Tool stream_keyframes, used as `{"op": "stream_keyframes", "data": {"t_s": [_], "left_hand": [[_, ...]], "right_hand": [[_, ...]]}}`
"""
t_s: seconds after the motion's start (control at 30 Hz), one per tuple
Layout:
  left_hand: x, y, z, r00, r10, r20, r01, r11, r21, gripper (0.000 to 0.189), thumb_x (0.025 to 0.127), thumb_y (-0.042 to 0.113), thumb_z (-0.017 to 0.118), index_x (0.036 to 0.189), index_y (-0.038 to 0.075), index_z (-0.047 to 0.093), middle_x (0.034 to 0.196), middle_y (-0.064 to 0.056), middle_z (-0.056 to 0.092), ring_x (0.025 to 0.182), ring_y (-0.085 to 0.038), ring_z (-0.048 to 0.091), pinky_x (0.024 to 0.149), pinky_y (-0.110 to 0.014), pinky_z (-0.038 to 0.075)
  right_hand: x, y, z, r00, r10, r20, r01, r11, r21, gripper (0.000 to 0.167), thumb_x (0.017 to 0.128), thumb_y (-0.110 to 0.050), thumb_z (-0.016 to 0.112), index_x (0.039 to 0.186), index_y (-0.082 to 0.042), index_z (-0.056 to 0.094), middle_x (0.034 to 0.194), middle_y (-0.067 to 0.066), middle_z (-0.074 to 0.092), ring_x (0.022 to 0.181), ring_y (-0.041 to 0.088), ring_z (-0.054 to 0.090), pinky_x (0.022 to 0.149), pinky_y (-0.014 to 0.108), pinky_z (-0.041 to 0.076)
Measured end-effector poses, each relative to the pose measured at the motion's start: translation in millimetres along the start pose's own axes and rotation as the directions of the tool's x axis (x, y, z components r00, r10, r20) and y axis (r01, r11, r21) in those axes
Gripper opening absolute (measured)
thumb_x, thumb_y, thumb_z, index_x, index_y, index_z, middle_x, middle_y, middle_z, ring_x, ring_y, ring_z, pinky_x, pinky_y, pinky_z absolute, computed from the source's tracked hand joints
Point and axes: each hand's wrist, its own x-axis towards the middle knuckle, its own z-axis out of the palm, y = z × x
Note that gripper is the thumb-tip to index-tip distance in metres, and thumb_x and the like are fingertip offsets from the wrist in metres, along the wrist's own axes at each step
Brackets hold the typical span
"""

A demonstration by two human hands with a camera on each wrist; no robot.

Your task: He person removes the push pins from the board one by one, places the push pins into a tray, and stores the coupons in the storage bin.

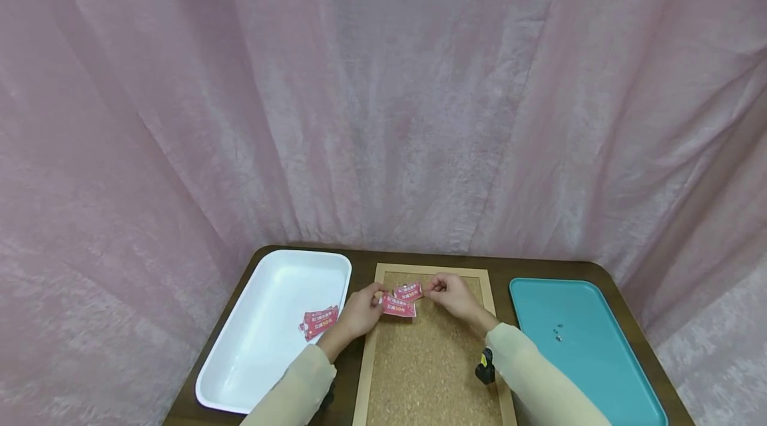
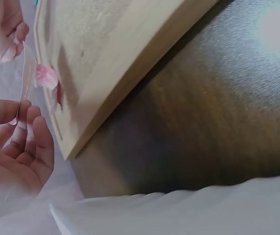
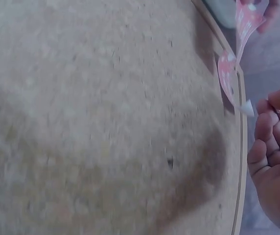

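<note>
My left hand [image 1: 358, 314] pinches a red printed coupon [image 1: 398, 306] by its left edge, over the upper left of a cork board [image 1: 440, 373]. Behind it, a second red coupon [image 1: 409, 291] lies near the board's top, its corner curling up in the right wrist view. My right hand [image 1: 451, 294] is just right of that second coupon. Its thumb and forefinger meet, with a tiny dark object [image 3: 277, 111] between them, too small to name. In the left wrist view the held coupon [image 2: 28, 73] appears edge-on above my left fingertips [image 2: 25, 105].
On the left, a white tray [image 1: 272, 293] holds several more red coupons [image 1: 319, 321]. A teal tray [image 1: 590, 346] on the right contains several tiny metallic pieces [image 1: 558, 333]. The board's raised wooden frame [image 1: 493, 293] forms a low edge. A pink curtain [image 1: 383, 113] hangs behind the table.
</note>
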Motion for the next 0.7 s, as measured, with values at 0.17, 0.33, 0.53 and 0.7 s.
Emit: {"op": "stream_keyframes", "data": {"t_s": [0.17, 0.33, 0.53, 0.7], "left_hand": [[0.2, 4.6, -12.4, 1.000, 0.004, -0.001, -0.004, 1.000, -0.011, 0.036, 0.096, 0.001, 0.065, 0.132, 0.003, 0.067, 0.067, 0.003, 0.051, 0.052, -0.006, 0.039, 0.050, -0.024, 0.033], [0.7, 2.5, -20.4, 1.000, -0.006, 0.007, 0.006, 1.000, 0.007, 0.037, 0.098, 0.003, 0.063, 0.134, 0.004, 0.066, 0.069, 0.005, 0.045, 0.051, -0.005, 0.036, 0.049, -0.022, 0.031], [-0.9, 0.1, -28.1, 1.000, 0.020, -0.015, -0.020, 1.000, 0.013, 0.036, 0.094, 0.001, 0.066, 0.131, 0.004, 0.068, 0.070, 0.007, 0.049, 0.052, -0.005, 0.039, 0.050, -0.023, 0.034], [-3.4, -2.5, -36.4, 1.000, -0.003, -0.029, 0.003, 1.000, 0.005, 0.035, 0.096, 0.003, 0.069, 0.131, 0.006, 0.068, 0.074, 0.005, 0.056, 0.056, -0.007, 0.045, 0.052, -0.025, 0.038]], "right_hand": [[-3.8, 4, -14, 1.000, -0.003, -0.010, 0.003, 1.000, -0.020, 0.006, 0.096, -0.001, 0.072, 0.099, 0.004, 0.074, 0.086, 0.009, 0.071, 0.073, 0.009, 0.059, 0.065, 0.022, 0.049], [-6.6, 5, -24, 1.000, 0.019, -0.019, -0.020, 0.999, -0.030, 0.009, 0.096, -0.004, 0.075, 0.101, 0.004, 0.075, 0.087, 0.010, 0.074, 0.074, 0.008, 0.061, 0.064, 0.022, 0.050], [-11.2, 4, -32, 0.999, 0.029, -0.015, -0.029, 0.999, -0.027, 0.010, 0.096, -0.003, 0.075, 0.102, 0.005, 0.075, 0.089, 0.009, 0.074, 0.076, 0.011, 0.063, 0.065, 0.022, 0.050], [-13.1, 5, -37, 0.999, 0.033, -0.025, -0.034, 0.999, -0.032, 0.009, 0.096, -0.002, 0.074, 0.103, 0.003, 0.077, 0.093, 0.011, 0.075, 0.078, 0.010, 0.062, 0.065, 0.022, 0.051]]}}
